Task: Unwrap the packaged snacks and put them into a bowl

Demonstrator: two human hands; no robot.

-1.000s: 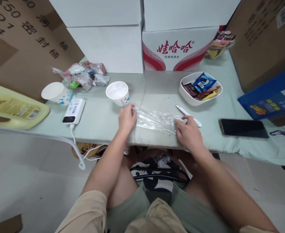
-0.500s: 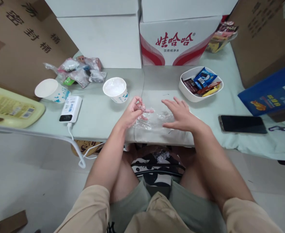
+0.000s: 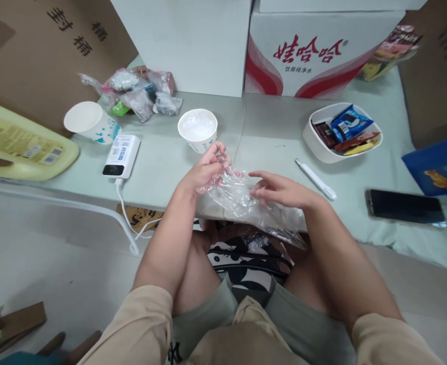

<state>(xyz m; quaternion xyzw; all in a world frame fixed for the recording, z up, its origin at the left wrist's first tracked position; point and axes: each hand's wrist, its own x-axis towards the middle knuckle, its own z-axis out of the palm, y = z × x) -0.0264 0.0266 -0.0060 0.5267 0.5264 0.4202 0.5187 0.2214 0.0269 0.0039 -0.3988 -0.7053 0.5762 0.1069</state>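
My left hand (image 3: 204, 175) is closed on a crumpled clear plastic bag (image 3: 233, 195), which bunches around its fingertips. The bag trails across to the right and hangs over the table's front edge. My right hand (image 3: 282, 190) lies against the loose part of the plastic, its fingers stretched out and somewhat apart. Just beyond my left hand is a paper cup (image 3: 197, 128) with something whitish and translucent inside. A white pen-shaped cutter (image 3: 315, 179) lies to the right of my right hand.
A white bowl of wrapped snacks (image 3: 324, 151) and a phone (image 3: 406, 207) are on the right. To the left are a power bank with cable (image 3: 121, 156), another paper cup (image 3: 92, 123), a yellow bottle (image 3: 26, 142) and several plastic-wrapped items (image 3: 140, 99). White boxes (image 3: 185, 45) line the back.
The plastic has been lifted and spread, and now hangs past the table edge. My right hand has come down to it, its fingers less spread. The white cutter has come into sight.
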